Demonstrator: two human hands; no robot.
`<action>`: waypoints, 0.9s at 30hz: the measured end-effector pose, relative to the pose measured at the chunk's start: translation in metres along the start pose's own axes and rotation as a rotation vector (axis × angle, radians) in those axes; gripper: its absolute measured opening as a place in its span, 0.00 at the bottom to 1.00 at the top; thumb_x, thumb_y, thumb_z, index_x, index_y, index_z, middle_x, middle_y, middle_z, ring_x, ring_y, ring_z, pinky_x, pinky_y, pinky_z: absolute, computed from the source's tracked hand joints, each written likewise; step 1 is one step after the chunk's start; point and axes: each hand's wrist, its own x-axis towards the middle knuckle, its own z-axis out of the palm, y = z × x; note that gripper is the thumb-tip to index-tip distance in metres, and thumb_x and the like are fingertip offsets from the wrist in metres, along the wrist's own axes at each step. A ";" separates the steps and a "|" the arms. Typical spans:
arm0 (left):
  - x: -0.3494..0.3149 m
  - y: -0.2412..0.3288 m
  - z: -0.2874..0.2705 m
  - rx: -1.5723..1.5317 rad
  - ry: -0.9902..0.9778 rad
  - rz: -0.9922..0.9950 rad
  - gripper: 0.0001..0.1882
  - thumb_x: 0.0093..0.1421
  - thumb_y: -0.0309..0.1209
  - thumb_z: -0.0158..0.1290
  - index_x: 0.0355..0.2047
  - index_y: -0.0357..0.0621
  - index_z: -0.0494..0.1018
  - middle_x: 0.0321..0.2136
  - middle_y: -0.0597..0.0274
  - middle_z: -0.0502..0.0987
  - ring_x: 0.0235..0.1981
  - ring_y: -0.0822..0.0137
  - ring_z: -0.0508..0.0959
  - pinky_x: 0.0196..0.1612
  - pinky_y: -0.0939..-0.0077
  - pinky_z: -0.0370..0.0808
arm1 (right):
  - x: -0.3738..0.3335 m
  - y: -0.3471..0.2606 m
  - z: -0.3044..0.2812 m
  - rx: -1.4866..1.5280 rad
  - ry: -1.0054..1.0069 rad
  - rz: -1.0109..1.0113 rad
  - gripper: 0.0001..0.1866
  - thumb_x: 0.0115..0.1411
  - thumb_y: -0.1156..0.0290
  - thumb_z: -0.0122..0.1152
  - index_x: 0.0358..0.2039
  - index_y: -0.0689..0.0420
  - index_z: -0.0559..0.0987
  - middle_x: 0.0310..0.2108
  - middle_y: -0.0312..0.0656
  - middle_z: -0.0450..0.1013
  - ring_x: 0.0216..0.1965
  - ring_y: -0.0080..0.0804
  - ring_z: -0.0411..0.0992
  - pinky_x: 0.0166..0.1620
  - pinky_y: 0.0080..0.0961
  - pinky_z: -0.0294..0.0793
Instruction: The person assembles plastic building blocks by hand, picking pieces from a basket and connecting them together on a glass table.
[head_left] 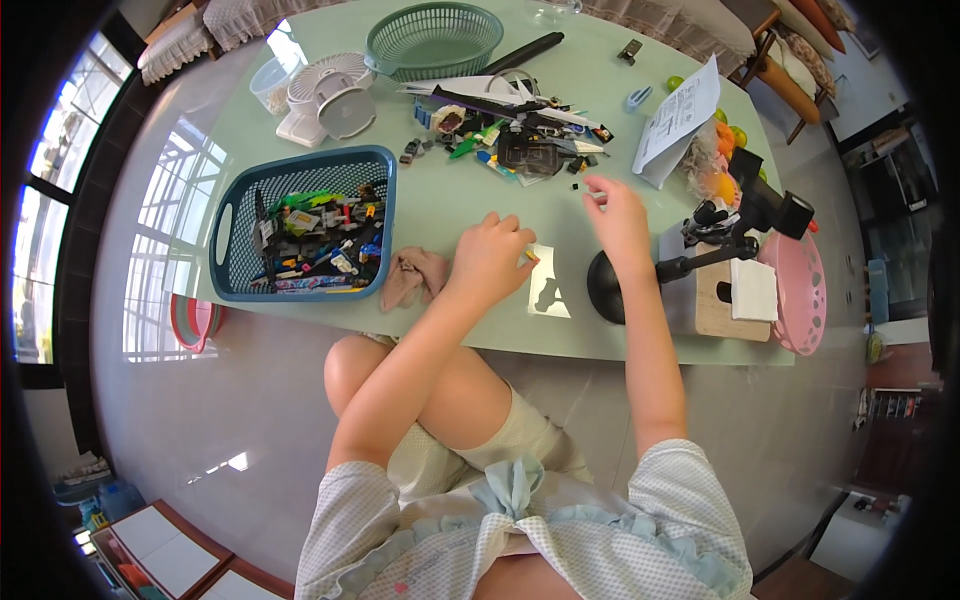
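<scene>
My left hand is over the near middle of the pale green table, its fingers curled in a pinch. A small yellow piece shows at the fingertips, mostly hidden by them. To the right, my right hand is raised with thumb and forefinger apart and nothing visible between them. Just past its fingertips lies a tiny black piece. A heap of toy building bricks spreads beyond both hands. Left of my left hand, a blue basket holds many mixed bricks.
A crumpled pinkish cloth lies beside the basket. At the back are a green basket and a white fan. A black stand, folded paper sheet, fruit and pink basket are on the right.
</scene>
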 end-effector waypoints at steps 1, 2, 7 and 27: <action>0.000 0.000 0.000 0.013 -0.012 0.008 0.13 0.47 0.31 0.62 0.35 0.52 0.79 0.31 0.66 0.74 0.37 0.61 0.75 0.35 0.64 0.76 | 0.002 0.004 0.005 -0.001 0.005 0.004 0.12 0.56 0.70 0.60 0.42 0.55 0.81 0.38 0.45 0.77 0.36 0.39 0.77 0.41 0.34 0.75; 0.001 0.000 0.001 0.027 -0.025 0.015 0.13 0.46 0.32 0.63 0.35 0.53 0.79 0.31 0.67 0.74 0.37 0.61 0.75 0.35 0.65 0.76 | 0.004 0.008 0.010 -0.075 -0.002 0.006 0.13 0.55 0.69 0.61 0.42 0.54 0.81 0.38 0.45 0.77 0.38 0.42 0.77 0.41 0.36 0.75; 0.004 -0.007 0.004 0.024 -0.048 0.049 0.12 0.46 0.32 0.63 0.33 0.54 0.80 0.29 0.68 0.74 0.35 0.64 0.75 0.33 0.68 0.75 | 0.013 0.008 0.024 -0.248 -0.019 0.048 0.14 0.54 0.66 0.62 0.42 0.54 0.81 0.39 0.45 0.77 0.41 0.46 0.75 0.43 0.39 0.75; -0.005 -0.002 -0.012 0.059 0.160 0.046 0.03 0.48 0.30 0.62 0.25 0.51 0.80 0.25 0.71 0.74 0.30 0.66 0.75 0.30 0.69 0.75 | 0.002 -0.011 0.018 -0.138 -0.080 0.076 0.05 0.50 0.67 0.64 0.30 0.48 0.81 0.24 0.33 0.76 0.29 0.34 0.76 0.31 0.32 0.74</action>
